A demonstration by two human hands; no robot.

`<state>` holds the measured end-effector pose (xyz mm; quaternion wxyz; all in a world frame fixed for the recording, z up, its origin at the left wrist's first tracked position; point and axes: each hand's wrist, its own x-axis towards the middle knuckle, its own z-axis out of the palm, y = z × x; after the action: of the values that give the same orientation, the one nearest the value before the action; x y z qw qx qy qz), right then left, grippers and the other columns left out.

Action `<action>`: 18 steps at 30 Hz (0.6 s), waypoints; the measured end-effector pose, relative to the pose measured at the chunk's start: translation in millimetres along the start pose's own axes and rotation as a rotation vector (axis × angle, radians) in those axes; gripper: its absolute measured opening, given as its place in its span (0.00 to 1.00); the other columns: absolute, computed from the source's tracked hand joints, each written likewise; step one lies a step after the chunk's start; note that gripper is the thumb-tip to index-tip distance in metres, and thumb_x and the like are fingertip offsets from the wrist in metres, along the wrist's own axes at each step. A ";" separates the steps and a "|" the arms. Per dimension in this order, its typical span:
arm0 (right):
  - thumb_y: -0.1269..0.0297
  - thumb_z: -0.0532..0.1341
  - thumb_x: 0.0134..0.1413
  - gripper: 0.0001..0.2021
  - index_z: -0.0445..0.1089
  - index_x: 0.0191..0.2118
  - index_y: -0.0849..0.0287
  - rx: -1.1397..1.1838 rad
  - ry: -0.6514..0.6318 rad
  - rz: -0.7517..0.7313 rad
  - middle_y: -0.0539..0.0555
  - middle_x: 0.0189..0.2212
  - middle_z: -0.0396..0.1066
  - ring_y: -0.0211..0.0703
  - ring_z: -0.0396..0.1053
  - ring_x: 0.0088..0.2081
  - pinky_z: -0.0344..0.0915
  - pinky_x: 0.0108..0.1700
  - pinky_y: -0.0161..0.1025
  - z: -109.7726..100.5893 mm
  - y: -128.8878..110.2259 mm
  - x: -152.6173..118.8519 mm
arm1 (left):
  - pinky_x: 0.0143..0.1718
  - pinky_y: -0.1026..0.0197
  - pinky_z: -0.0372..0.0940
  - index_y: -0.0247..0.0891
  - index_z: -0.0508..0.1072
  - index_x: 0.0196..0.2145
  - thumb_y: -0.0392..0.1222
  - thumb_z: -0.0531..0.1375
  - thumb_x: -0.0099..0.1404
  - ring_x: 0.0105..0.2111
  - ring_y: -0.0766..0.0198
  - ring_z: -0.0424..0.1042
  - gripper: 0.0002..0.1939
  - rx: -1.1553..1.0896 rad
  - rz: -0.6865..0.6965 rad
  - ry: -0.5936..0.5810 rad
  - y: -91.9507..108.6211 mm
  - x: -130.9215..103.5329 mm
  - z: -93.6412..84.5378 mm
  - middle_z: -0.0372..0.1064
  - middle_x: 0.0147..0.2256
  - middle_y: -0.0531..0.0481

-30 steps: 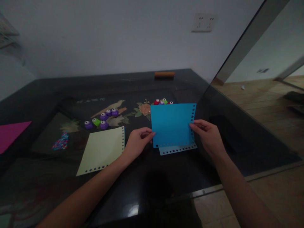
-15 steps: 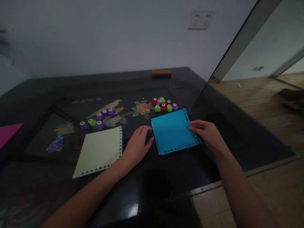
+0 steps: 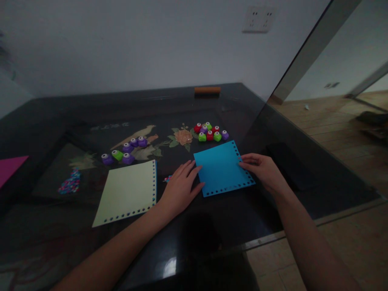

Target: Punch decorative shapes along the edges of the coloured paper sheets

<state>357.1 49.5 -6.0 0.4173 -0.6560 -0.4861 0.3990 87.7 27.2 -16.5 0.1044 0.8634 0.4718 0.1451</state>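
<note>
A sheet of blue paper [image 3: 220, 167], with small shapes punched along its right and front edges, lies between my hands on the dark table. My right hand [image 3: 259, 167] pinches its right edge, thumb on top. On the other side, my left hand [image 3: 181, 186] rests with fingers apart, its fingertips touching the paper's left edge. Beside my left forearm lies a pale yellow sheet [image 3: 129, 190], punched along two edges in the same way, with a blue edge peeking out beneath it. A few tiny coloured bits [image 3: 167, 178] show beside my left hand, partly hidden by it.
Behind the blue paper sit several red, green and purple hole punches [image 3: 209, 132]. More punches [image 3: 127, 149], purple and green, stand behind the yellow sheet. Confetti [image 3: 70, 182] is piled at left, near a magenta sheet [image 3: 11, 166]. An orange-brown cylinder [image 3: 207, 90] lies by the wall.
My left hand has straightened its fingers and come onto the blue paper's left edge. Pale layers that showed along that edge are no longer visible. My right hand keeps its pinch.
</note>
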 end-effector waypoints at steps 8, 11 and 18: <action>0.60 0.70 0.32 0.16 0.75 0.33 0.60 -0.022 0.019 -0.022 0.52 0.26 0.73 0.42 0.68 0.28 0.62 0.29 0.39 1.0 2.8 1.1 | 0.59 0.44 0.52 0.38 0.61 0.58 0.48 0.53 0.67 0.62 0.50 0.52 0.24 0.001 0.021 -0.003 -1.3 -1.1 3.0 0.55 0.61 0.39; 0.59 0.70 0.33 0.16 0.75 0.33 0.60 -0.035 0.018 -0.029 0.52 0.25 0.72 0.40 0.67 0.26 0.62 0.28 0.38 1.2 1.8 0.6 | 0.59 0.44 0.52 0.37 0.62 0.58 0.48 0.53 0.66 0.61 0.50 0.52 0.24 0.004 0.026 0.006 -2.1 -1.1 4.4 0.55 0.61 0.38; 0.54 0.64 0.43 0.14 0.73 0.31 0.62 -0.242 0.063 -0.072 0.50 0.18 0.68 0.37 0.63 0.18 0.60 0.22 0.37 -7.2 0.2 0.9 | 0.60 0.45 0.52 0.36 0.62 0.58 0.47 0.53 0.66 0.61 0.50 0.52 0.24 0.028 0.024 0.005 -2.0 -0.3 4.5 0.55 0.61 0.39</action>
<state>364.0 49.2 -3.9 0.3643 -0.6959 -0.5407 0.3012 87.6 27.8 -21.4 0.0893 0.8701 0.4635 0.1421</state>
